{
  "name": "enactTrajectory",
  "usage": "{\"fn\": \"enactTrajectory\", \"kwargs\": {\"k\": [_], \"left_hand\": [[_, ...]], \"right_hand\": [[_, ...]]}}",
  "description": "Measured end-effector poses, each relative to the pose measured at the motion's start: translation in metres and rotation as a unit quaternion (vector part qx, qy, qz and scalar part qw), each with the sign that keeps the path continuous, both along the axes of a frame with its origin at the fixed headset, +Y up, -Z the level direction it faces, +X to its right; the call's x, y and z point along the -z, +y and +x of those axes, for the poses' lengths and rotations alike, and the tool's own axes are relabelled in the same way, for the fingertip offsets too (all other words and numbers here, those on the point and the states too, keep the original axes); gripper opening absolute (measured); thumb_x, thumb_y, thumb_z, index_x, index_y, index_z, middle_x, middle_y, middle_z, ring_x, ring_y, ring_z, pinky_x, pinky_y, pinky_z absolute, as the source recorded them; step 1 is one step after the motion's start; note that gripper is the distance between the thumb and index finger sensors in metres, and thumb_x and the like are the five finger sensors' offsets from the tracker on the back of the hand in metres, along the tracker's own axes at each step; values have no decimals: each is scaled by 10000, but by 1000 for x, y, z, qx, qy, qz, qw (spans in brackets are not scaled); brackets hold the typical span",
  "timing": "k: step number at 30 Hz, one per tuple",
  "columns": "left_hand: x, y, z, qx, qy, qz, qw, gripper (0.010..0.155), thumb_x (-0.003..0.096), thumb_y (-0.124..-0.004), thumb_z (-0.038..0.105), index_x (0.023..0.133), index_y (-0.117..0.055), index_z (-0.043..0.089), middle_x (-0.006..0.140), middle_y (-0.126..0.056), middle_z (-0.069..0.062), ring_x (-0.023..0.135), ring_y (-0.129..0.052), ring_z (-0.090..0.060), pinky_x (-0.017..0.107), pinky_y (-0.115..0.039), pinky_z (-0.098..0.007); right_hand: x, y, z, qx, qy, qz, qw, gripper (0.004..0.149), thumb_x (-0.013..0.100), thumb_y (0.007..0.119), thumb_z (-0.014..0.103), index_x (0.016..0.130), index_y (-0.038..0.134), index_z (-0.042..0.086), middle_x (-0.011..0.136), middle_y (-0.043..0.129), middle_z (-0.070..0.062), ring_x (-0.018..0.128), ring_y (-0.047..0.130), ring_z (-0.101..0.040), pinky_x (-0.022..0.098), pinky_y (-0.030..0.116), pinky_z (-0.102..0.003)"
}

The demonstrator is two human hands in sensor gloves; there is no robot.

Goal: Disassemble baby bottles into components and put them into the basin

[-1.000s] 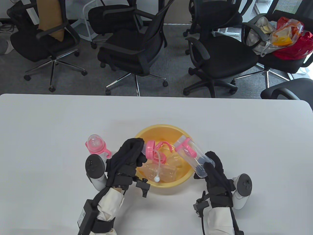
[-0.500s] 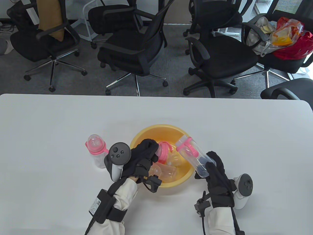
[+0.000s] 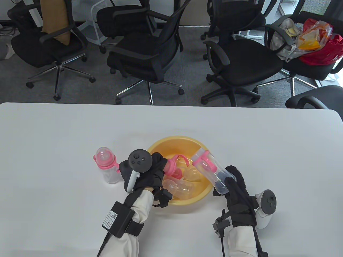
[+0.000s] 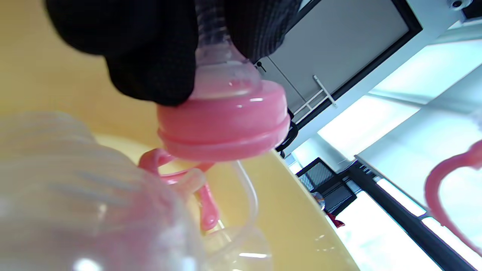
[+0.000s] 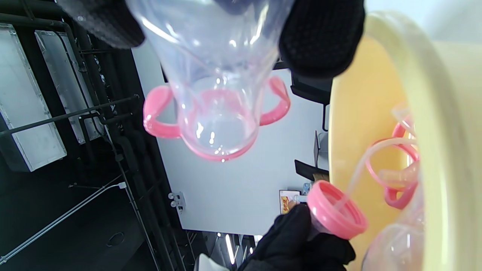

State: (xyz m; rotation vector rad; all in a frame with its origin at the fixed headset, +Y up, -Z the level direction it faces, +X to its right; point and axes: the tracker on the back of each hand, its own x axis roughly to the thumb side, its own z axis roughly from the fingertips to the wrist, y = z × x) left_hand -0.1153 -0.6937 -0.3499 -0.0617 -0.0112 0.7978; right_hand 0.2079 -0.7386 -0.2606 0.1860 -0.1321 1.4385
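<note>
My left hand (image 3: 160, 168) hangs over the yellow basin (image 3: 175, 141) and pinches the clear nipple of a pink screw collar (image 3: 170, 168). In the left wrist view, gloved fingers (image 4: 154, 56) grip that nipple above the collar (image 4: 224, 128), and a thin straw (image 4: 250, 188) trails down into the basin (image 4: 49, 79). My right hand (image 3: 230, 180) holds a clear bottle body (image 3: 214, 171) by its base, tilted over the basin's right rim. A pink handle ring (image 3: 204, 160) sits round its open neck. The right wrist view shows the bottle (image 5: 211, 67) and handles (image 5: 158, 113).
One assembled bottle with a pink collar (image 3: 106, 166) stands upright on the white table (image 3: 53, 133), left of the basin. Clear bottle bodies (image 3: 178, 187) and pink handle parts (image 3: 182, 158) lie inside the basin. Office chairs (image 3: 150, 48) stand beyond the far table edge.
My left hand has rolled over, so its tracker now faces up, and it has carried the collar and straw lower into the basin. The right hand with the bottle has barely moved.
</note>
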Motion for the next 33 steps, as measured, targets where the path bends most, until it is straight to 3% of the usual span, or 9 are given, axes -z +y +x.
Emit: {"fn": "enactTrajectory", "kwargs": {"k": [5,14,19,27,30,33], "left_hand": [[3,-6,-4,9,-4,-25,1000,454,598,-765,171,975,-779,-83,832,-889,-356,528,-1014,-358,307,-919,-362],[-8,9,-11,27,-23,13,999,552,614,-740,216,1067,-657,-88,988,-738,-400,720,-911,-498,453,-857,-497],[-19,24,-15,-50,-54,54,996,612,623,-730,265,1101,-589,-89,1004,-715,-405,744,-889,-517,473,-843,-515],[-41,26,-18,-279,-149,103,943,743,637,-703,354,1146,-419,-106,1050,-618,-432,822,-798,-576,544,-787,-572],[-47,23,-19,-312,-169,122,927,842,633,-708,404,1165,-275,-85,1110,-461,-442,929,-632,-641,633,-677,-652],[-48,20,-19,-316,-194,121,921,855,628,-714,430,1175,-279,-62,1125,-423,-443,955,-586,-659,646,-638,-691]], "right_hand": [[0,0,0,0,0,0,1000,810,624,640,564,1119,275,37,1058,453,-293,729,665,-496,520,795,-427],[0,0,0,0,0,0,1000,808,624,642,563,1119,278,37,1058,454,-293,728,666,-496,519,795,-428],[0,-1,-3,0,12,-5,1000,807,623,643,562,1119,281,37,1058,456,-293,727,667,-497,518,796,-428],[1,2,-19,11,68,1,998,808,620,649,561,1121,292,38,1059,466,-291,726,671,-497,515,798,-429],[1,3,-27,17,93,3,996,806,620,650,561,1122,294,40,1059,467,-291,726,672,-497,515,798,-430],[2,5,-35,12,117,7,993,806,616,656,560,1122,304,41,1058,475,-291,723,675,-499,510,800,-431]]}}
